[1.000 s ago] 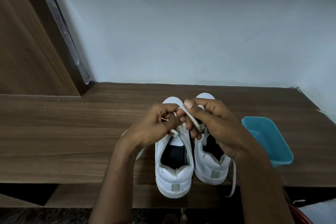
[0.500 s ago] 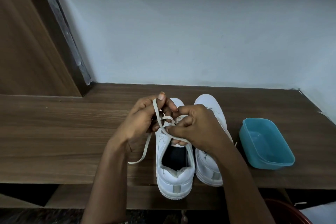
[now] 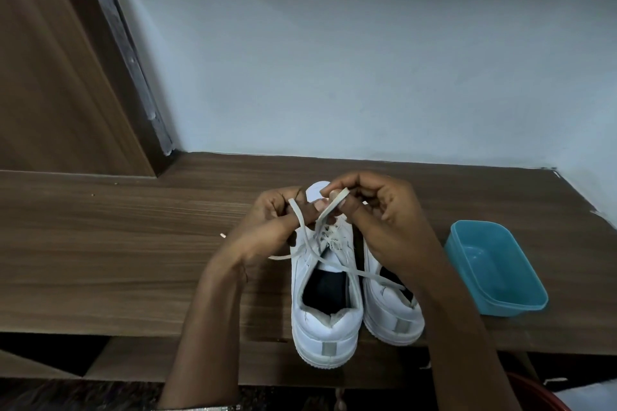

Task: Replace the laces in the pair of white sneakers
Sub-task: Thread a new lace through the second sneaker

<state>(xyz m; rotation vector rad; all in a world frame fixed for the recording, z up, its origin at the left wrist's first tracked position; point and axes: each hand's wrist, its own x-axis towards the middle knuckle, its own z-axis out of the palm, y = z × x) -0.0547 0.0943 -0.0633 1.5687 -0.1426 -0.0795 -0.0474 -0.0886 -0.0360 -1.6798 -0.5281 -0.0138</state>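
Observation:
Two white sneakers stand side by side on the wooden shelf (image 3: 133, 260), heels toward me: the left sneaker (image 3: 325, 320) and the right sneaker (image 3: 394, 320). A flat white lace (image 3: 334, 265) runs through the left sneaker's eyelets. Both hands are above its tongue. My left hand (image 3: 277, 220) pinches one strand of the lace, whose tail trails left over the shelf. My right hand (image 3: 377, 210) pinches the other strand near its thumb; that strand's tail crosses over the shoe opening to the right. The toe of the right sneaker is hidden by my right hand.
A blue plastic tub (image 3: 494, 267) sits to the right of the sneakers near the shelf's front edge. A wall rises behind the shelf and a wooden panel (image 3: 50, 77) stands at the left. A red rim (image 3: 534, 390) shows at the bottom right.
Both hands have lifted and shifted toward the toe of the left sneaker. The lace strands have crossed, and one tail now lies across the shoe opening to the right.

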